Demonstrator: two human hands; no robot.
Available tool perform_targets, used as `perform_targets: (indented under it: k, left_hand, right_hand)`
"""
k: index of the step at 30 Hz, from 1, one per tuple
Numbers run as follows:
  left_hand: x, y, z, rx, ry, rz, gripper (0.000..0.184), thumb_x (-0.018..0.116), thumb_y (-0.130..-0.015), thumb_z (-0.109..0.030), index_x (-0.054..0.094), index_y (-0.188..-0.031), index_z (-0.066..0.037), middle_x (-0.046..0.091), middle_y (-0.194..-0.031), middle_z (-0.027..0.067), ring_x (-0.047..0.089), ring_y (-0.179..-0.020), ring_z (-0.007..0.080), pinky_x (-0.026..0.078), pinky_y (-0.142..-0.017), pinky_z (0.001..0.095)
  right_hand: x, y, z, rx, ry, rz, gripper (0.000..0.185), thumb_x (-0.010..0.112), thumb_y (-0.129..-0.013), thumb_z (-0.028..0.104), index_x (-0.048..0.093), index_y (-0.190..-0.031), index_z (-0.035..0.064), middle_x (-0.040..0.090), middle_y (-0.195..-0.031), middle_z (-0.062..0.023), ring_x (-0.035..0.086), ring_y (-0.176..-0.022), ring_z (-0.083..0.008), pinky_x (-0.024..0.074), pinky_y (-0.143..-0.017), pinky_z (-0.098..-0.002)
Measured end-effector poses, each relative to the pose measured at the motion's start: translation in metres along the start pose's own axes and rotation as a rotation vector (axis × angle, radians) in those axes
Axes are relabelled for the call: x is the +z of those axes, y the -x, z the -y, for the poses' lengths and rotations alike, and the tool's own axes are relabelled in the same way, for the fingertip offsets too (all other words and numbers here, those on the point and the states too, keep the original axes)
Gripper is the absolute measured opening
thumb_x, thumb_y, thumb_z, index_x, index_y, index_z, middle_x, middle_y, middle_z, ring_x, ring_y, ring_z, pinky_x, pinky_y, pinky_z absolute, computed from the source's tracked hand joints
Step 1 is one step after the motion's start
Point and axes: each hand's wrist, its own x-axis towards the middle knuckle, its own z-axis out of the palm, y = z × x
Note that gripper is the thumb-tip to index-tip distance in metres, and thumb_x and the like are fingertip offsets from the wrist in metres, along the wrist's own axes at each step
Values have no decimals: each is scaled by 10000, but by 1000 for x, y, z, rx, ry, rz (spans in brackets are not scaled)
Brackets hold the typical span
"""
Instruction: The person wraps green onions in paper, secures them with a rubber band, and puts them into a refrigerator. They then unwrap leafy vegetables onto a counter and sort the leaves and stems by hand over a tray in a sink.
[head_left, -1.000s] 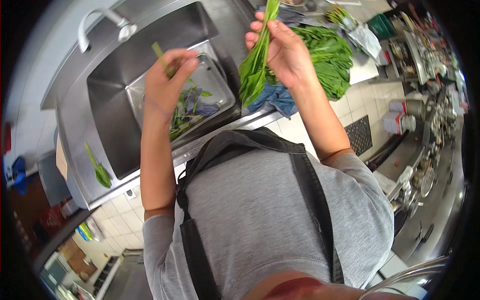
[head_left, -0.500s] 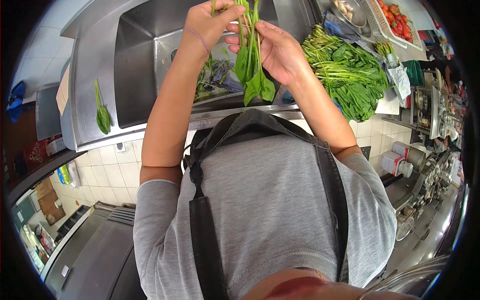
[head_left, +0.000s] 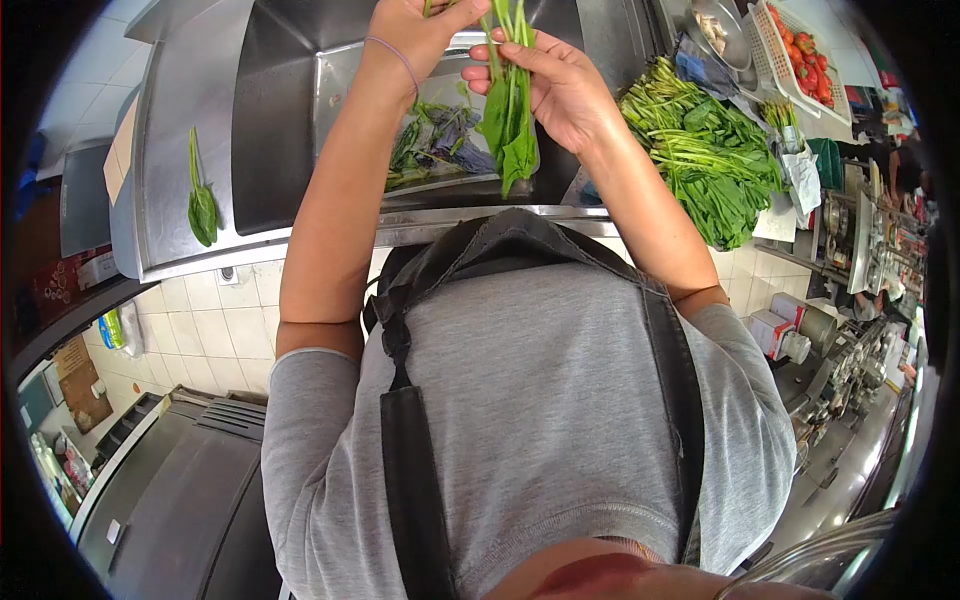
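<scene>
My left hand (head_left: 420,35), with a thin purple band at its wrist, is closed at the top edge of the view over the sink. A bit of green stem shows at its fingers. My right hand (head_left: 562,92) holds a small bunch of leafy greens (head_left: 512,125) by the stems between thumb and fingers, leaves hanging down. Below both hands, a tray (head_left: 330,95) in the sink (head_left: 275,120) contains loose green leaves and purplish scraps (head_left: 445,140). Right of my right hand lies a large pile of the same greens (head_left: 705,160).
A single leafy stem (head_left: 201,212) lies on the steel counter (head_left: 165,170) at the left. Beyond the pile stand a metal bowl (head_left: 738,45) and a white basket (head_left: 775,60) of red vegetables (head_left: 808,65). The sink's front edge runs close to my apron (head_left: 500,235).
The view has shifted slightly. The leaves under my right hand hang closer together and a little lower in a narrower bunch. My left hand stays near the stem tops.
</scene>
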Motion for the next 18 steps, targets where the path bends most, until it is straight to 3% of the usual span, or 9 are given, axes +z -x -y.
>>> perform_targets:
  k: [2, 5, 11, 17, 18]
  left_hand:
    - [-11, 0, 0, 30, -39, 32, 345, 757, -861, -318, 743, -1128, -102, 684, -851, -25, 474, -672, 58, 379, -629, 211]
    - [-12, 3, -7, 31, 82, 22, 235, 647, -944, -137, 706, -1134, -12, 650, -801, -20, 476, -587, 20, 369, -542, 167]
    - [-39, 7, -23, -17, 38, -74, 244, 635, -952, -164, 710, -1134, -21, 625, -775, -37, 439, -580, 27, 342, -530, 169]
    - [-72, 2, -24, 65, 58, -82, 258, 635, -954, -186, 708, -1140, -23, 620, -771, -37, 431, -570, 28, 332, -512, 173]
    - [-76, 1, -21, 75, 42, -75, 215, 627, -961, -194, 709, -1064, -23, 634, -779, -26, 445, -573, 39, 336, -511, 178]
  right_hand:
    - [1, -3, -3, -18, -18, -4, 216, 548, -993, 94, 577, -1162, -37, 681, -1086, -216, 708, -941, -319, 600, -844, -412]
    - [5, -6, -5, -19, -26, -13, 210, 539, -997, 92, 577, -1159, -37, 677, -1098, -219, 700, -983, -329, 592, -873, -425]
    - [-1, -13, -13, 7, -70, -51, 245, 535, -1001, 109, 555, -1205, -25, 653, -1179, -206, 674, -1063, -335, 556, -957, -442]
    - [-10, -19, -18, 16, -116, -80, 308, 518, -1006, 103, 507, -1283, -30, 628, -1241, -203, 641, -1132, -347, 528, -1004, -451]
    - [-11, -19, -19, 9, -123, -76, 319, 513, -1007, 101, 499, -1296, -34, 623, -1250, -205, 636, -1139, -350, 523, -1011, -452]
